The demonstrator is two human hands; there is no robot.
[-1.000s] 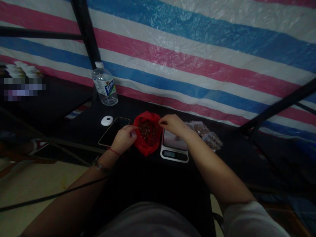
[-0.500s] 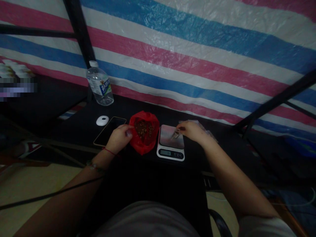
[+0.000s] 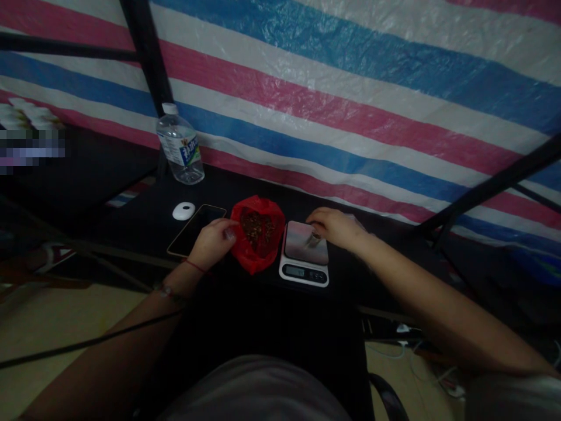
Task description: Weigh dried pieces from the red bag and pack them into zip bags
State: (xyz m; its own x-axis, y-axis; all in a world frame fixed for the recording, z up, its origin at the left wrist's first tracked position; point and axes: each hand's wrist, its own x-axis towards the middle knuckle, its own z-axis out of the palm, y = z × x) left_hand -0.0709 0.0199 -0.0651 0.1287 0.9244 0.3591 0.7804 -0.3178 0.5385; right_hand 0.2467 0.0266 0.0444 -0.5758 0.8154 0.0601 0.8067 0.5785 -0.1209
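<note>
On the black table, a red plastic bag (image 3: 280,245) stands open with small brown pieces (image 3: 256,229) inside. My left hand (image 3: 213,242) is closed at the bag's left rim, fingertips pinching its edge. To the bag's right is a white digital kitchen scale (image 3: 284,279) with a metal plate; the digits on its display are too dim to read. My right hand (image 3: 333,225) reaches over the plate from the right. Its fingers are closed on a small clear container (image 3: 314,237), partly hidden by them; whether it rests on the plate I cannot tell.
Left of the bag lie a dark phone (image 3: 195,233) and a white oval gadget (image 3: 183,211). A clear plastic bottle (image 3: 182,146) stands behind them near a black frame post (image 3: 146,52). Clear plastic (image 3: 353,221) shows behind my right hand. A striped sheet (image 3: 307,99) hangs at the back.
My right hand has shifted slightly left over the scale, covering more of the clear container. My left hand stays at the bag's rim. The whole view has shifted a little.
</note>
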